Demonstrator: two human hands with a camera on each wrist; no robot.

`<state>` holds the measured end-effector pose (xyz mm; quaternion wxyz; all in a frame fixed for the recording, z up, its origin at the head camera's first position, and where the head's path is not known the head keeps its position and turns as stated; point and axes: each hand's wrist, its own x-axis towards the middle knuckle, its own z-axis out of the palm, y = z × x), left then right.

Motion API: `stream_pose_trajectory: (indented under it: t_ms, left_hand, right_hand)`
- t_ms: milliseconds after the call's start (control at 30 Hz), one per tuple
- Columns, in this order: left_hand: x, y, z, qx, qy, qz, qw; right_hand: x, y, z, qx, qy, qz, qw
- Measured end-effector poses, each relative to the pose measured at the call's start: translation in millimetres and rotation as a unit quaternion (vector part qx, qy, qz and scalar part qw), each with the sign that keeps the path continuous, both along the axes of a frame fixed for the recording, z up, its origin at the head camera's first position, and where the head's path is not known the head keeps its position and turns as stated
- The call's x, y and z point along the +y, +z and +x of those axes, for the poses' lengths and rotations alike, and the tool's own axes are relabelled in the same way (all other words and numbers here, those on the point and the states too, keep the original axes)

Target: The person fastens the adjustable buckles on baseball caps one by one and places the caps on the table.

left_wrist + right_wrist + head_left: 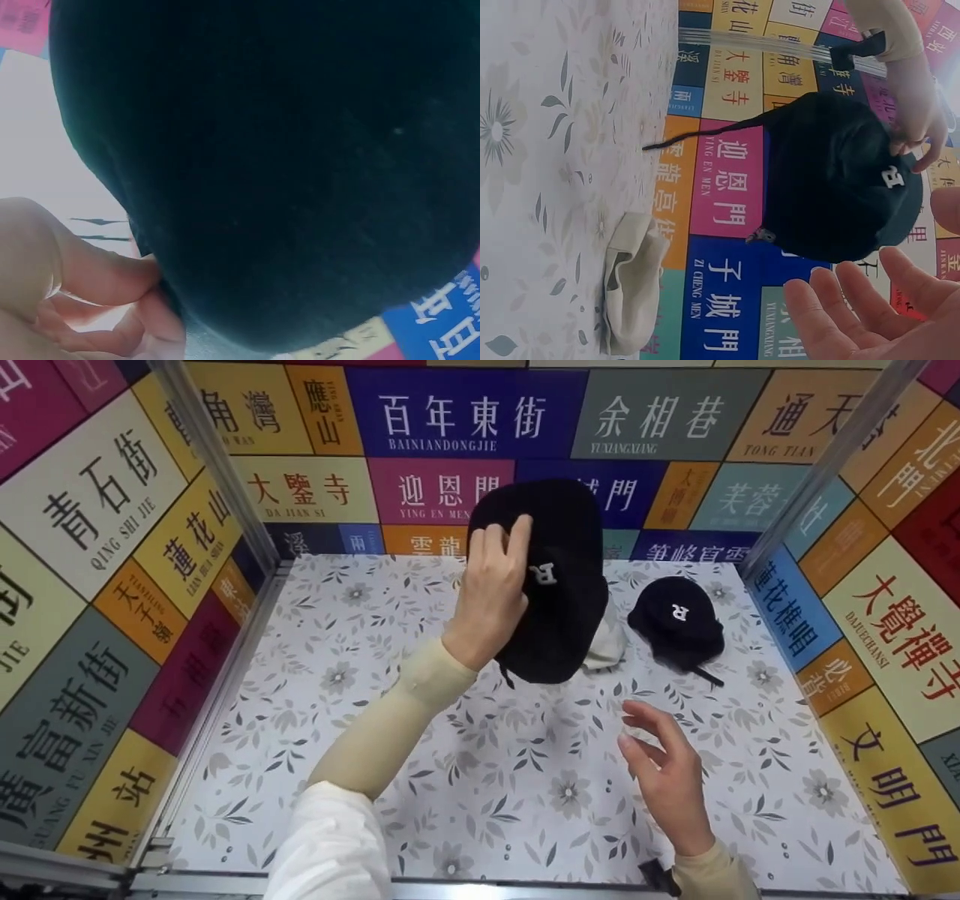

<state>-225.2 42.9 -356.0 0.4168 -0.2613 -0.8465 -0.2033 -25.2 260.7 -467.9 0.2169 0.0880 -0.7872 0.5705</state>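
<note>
My left hand [491, 585] holds a black baseball cap [566, 622] with a raised white letter R up off the table. In the left wrist view, the thumb and fingers [112, 277] pinch the edge of the cap's brim [300, 187]. A dark strap [705, 135] dangles from the cap's back in the right wrist view. My right hand [671, 780] hovers over the front right of the table, its fingers apart and loosely bent, holding nothing.
Behind the held cap, a cream cap [607, 641] lies on the table, partly hidden. A second black cap [667, 637] with a white R sits to its right, strap trailing. Sign-printed panels [461, 412] wall the flower-patterned tabletop [450, 780] at back and sides.
</note>
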Motion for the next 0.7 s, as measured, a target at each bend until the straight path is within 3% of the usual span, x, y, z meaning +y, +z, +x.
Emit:
stream_pose_trajectory:
  t_ms: [267, 433, 567, 700]
  left_hand:
    - [7.8, 14.5, 48.9, 0.036, -0.052, 0.020, 0.9978]
    - [12.4, 18.3, 73.3, 0.062, -0.083, 0.018, 0.9945]
    - [15.0, 16.4, 84.0, 0.071, -0.086, 0.003, 0.9938]
    - [16.4, 11.4, 84.9, 0.060, -0.091, -0.004, 0.9940]
  right_hand:
    - [-2, 4.1, -3.1, -0.024, -0.002, -0.031, 0.9992]
    - [-6, 8.2, -8.8, -0.034, 0.002, -0.058, 0.9977]
    - [-10, 8.2, -12.7, -0.042, 0.015, -0.093, 0.9946]
    - [-15, 6.1, -14.5, -0.052, 0.013, -0.116, 0.9918]
